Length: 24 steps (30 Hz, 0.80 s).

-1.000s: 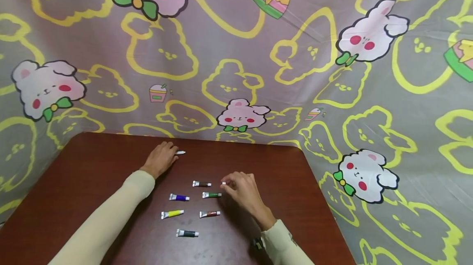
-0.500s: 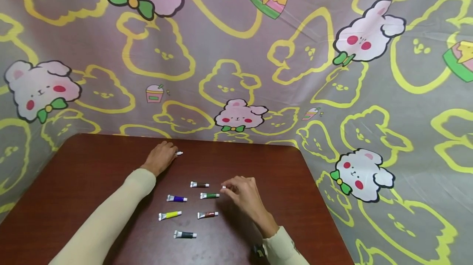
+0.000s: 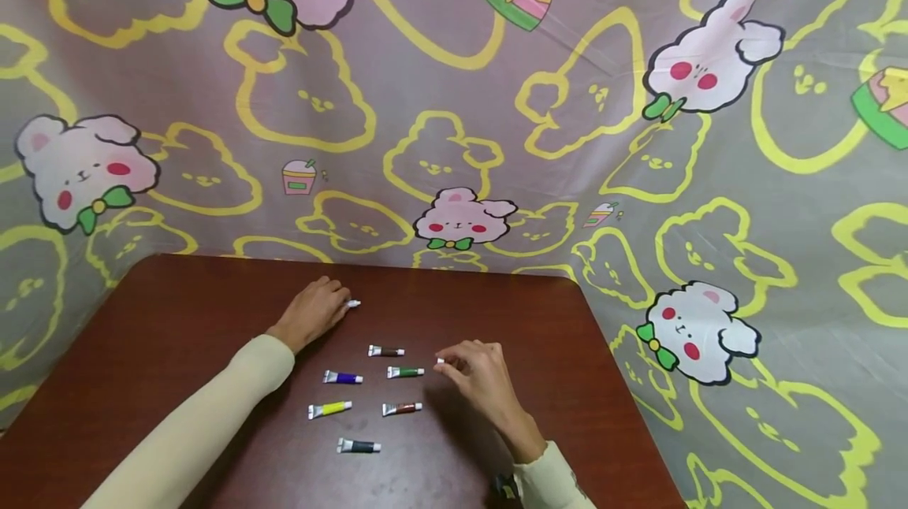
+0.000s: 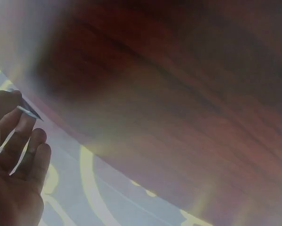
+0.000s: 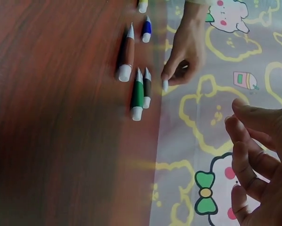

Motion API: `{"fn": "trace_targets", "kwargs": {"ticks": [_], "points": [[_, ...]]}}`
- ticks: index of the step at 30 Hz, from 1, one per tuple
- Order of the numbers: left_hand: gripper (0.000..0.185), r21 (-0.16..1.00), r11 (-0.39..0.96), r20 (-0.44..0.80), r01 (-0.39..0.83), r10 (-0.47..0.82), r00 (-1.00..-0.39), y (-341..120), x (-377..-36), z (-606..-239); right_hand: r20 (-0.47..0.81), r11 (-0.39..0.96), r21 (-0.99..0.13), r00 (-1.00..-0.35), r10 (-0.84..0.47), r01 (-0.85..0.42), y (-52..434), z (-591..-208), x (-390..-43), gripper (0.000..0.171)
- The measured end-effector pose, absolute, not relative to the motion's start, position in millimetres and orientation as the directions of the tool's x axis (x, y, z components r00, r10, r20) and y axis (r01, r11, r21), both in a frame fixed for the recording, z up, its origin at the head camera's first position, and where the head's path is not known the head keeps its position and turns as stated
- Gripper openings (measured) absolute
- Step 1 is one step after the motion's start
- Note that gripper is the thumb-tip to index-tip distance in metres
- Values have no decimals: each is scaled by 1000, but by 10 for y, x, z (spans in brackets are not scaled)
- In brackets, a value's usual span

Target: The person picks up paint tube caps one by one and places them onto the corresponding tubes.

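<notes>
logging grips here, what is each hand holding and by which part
Left hand grips a paint tube by its body, only the white cap showing. Right hand pinches a small white cap at its fingertips.

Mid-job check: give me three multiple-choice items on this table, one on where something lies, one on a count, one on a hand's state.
1. Where does the yellow tube lie?
A. left of the red tube
B. beyond the left hand
C. off the table

2. How many tubes lie loose on the table between the hands?
A. three
B. six
C. nine

3. What is the right hand doing?
A. lying flat, palm down
B. pinching a small white piece
C. gripping the purple tube

Answers: 1 A, they share a row, yellow to the left. 2 B, six loose tubes can be counted. 3 B, the white piece shows at its fingertips.
</notes>
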<state>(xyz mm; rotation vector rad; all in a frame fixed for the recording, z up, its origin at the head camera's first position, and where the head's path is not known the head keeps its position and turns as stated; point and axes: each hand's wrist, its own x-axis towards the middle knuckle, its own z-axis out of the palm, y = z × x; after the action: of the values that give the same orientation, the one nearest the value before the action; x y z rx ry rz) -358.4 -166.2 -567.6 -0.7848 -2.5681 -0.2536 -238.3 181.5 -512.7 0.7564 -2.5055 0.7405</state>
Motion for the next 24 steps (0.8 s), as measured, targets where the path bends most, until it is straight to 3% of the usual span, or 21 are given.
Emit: {"fn": "trace_targets", "kwargs": {"ticks": [12, 18, 24], "points": [[17, -23, 791, 491, 611, 541, -682, -1423, -3092, -5484, 472, 694, -422, -795, -381, -583, 1840, -5249, -2264, 17], [22, -60, 765, 529, 642, 570, -629, -1346, -2870, -5429, 466, 680, -427, -790, -399, -596, 1826, -5286, -2237, 16], [22, -54, 751, 532, 658, 579, -618, -1308, -2669, -5394, 468, 676, -417, -782, -413, -607, 1799, -5300, -2208, 15]]}}
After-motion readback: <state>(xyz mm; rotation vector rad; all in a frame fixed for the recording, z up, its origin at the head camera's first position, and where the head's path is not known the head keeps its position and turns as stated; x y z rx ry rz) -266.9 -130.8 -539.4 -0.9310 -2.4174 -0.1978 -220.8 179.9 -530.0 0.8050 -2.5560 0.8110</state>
